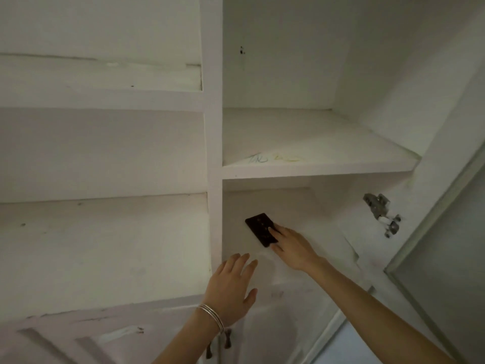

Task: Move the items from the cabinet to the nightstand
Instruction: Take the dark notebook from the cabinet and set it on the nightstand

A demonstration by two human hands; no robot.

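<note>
Your forearms (367, 298) are bare, and a stack of thin silver bangles (211, 315) rings the wrist just behind your left hand (232, 286).

a white painted wooden cabinet (214, 127) fills the view in dim, soft light. its upper right shelf board (328, 137) carries faint blue and yellow scribbles (275, 158). a silver metal hinge (380, 208) sits on the right wall, near the open grey-framed door (443, 264). two dark handles (227, 342) hang below.

White cabinet shelf (301, 258) — dark flat card (261, 229) on it
</note>
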